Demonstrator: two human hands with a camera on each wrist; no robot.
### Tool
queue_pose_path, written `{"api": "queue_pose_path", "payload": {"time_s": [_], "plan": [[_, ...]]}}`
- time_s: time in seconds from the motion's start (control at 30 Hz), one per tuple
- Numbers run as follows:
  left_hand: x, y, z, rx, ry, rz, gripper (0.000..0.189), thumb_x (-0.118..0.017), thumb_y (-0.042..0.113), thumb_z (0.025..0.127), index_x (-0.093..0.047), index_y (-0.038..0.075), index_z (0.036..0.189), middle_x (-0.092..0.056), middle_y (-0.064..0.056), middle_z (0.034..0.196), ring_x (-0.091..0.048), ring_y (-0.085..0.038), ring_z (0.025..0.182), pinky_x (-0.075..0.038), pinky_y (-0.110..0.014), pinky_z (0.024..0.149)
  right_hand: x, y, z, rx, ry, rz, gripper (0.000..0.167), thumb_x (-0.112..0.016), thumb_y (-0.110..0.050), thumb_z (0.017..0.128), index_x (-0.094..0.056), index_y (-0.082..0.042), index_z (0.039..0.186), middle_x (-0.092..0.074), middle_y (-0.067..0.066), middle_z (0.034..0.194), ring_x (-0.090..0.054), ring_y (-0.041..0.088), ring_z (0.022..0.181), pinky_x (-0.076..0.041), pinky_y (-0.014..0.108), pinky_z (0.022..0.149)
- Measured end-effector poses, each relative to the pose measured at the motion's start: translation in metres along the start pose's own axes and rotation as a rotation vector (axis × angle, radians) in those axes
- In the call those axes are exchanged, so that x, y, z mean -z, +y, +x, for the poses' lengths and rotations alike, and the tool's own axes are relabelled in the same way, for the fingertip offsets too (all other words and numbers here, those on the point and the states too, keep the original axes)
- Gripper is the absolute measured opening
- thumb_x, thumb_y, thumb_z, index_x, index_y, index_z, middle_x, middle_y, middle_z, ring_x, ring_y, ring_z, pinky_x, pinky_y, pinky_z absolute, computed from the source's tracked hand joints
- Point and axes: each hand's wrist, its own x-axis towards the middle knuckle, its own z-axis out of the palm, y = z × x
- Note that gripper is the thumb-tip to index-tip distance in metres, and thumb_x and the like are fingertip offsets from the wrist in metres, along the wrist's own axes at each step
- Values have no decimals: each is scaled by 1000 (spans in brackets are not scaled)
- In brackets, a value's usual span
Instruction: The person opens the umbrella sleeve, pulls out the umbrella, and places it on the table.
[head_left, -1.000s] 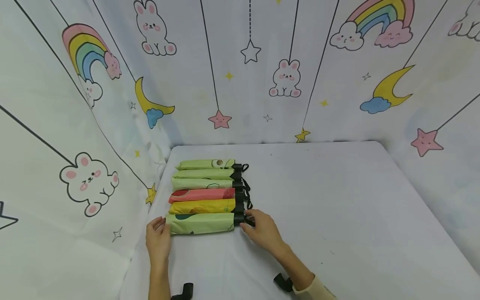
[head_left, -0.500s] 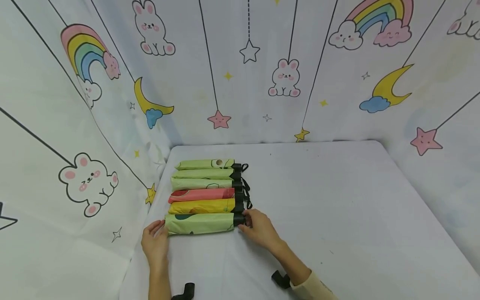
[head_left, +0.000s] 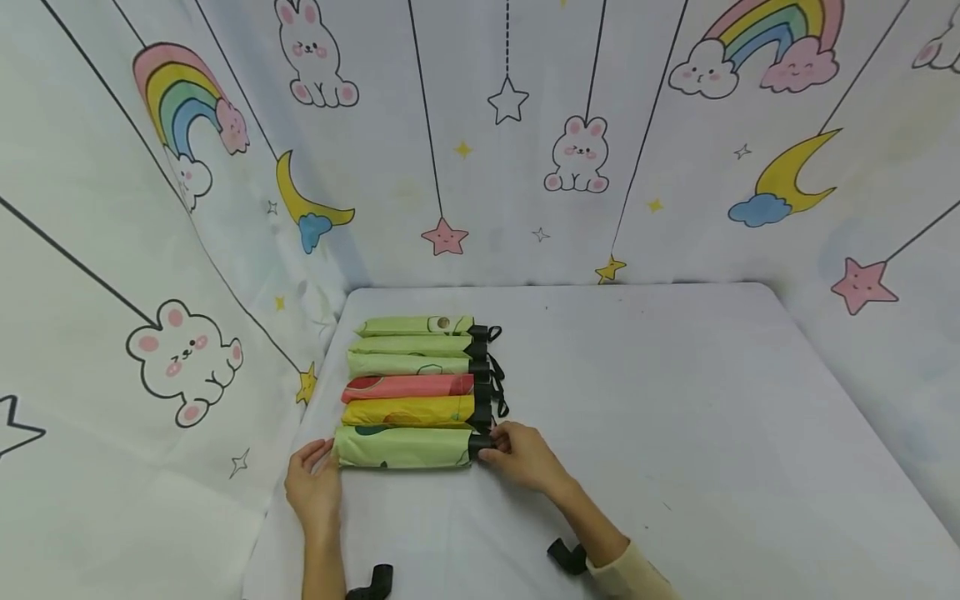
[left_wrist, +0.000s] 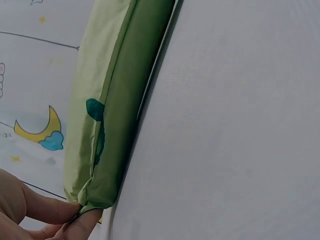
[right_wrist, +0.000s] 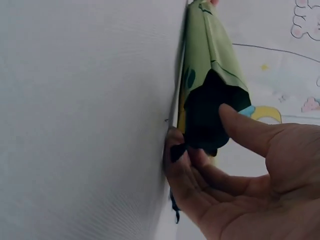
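Note:
Several folded umbrellas lie side by side at the table's left, black handles to the right. Nearest is a light green umbrella [head_left: 405, 447] with dark green patches. My left hand [head_left: 315, 490] pinches the left end of its cover; the left wrist view shows thumb and fingers [left_wrist: 52, 212] on the cover's corner. At the other end my right hand [head_left: 528, 457] grips the black handle [right_wrist: 205, 115], thumb on one side and fingers curled round the other. Behind it lie a yellow umbrella [head_left: 412, 411] and a red umbrella [head_left: 412, 387].
More light green umbrellas [head_left: 408, 346] lie at the back of the row, with black wrist straps [head_left: 498, 387] looped off their handles. The white table [head_left: 675, 417] meets a patterned cloth backdrop [head_left: 495, 192]. Black pieces [head_left: 381, 581] show near both forearms.
The head view has shifted slightly. My left hand has moved a little leftward on the cover's end. The black strap that stuck out by my right hand is hidden now. The row stays put.

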Motion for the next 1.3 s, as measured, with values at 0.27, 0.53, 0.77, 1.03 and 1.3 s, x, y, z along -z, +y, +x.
{"api": "queue_pose_path", "payload": {"time_s": [0.27,0.53,0.77,1.03,1.3], "plan": [[1,2,-1,-6,-9,8,40,-67,-4,96,-57,-5,135,-68,-25,131,-67,6,83,-49,-3,73,4,0,-2,-29,37,182,44,-83,-34,91,-74,-2,119,-73,7,105,-67,16,90,-58,29,73],[8,-3,-3,97,20,-71,47,-68,-7,94,-55,-2,139,-56,-24,148,-67,-4,94,-50,-5,73,-1,-2,-4,-105,54,449,47,-87,-28,88,-75,2,121,-77,15,110,-74,21,98,-60,28,79],[7,-4,-2,113,37,-137,48,-70,-9,93,-55,-2,138,-58,-23,145,-68,0,89,-54,-9,77,1,-4,-4,-135,105,710,37,-88,-17,86,-79,-3,119,-76,15,114,-75,19,98,-62,27,81],[4,-3,0,148,54,-190,45,-73,-6,94,-55,1,135,-58,-21,146,-70,-4,97,-55,-12,84,7,-6,-8,-174,110,794,40,-88,-15,86,-76,1,121,-77,17,112,-78,30,95,-63,34,85],[4,0,1,170,61,-232,41,-70,-5,96,-55,4,133,-60,-19,144,-72,-3,98,-56,-13,85,16,-3,-12,-174,129,811,38,-86,-13,87,-76,3,120,-76,20,113,-78,31,93,-63,34,85]]}}
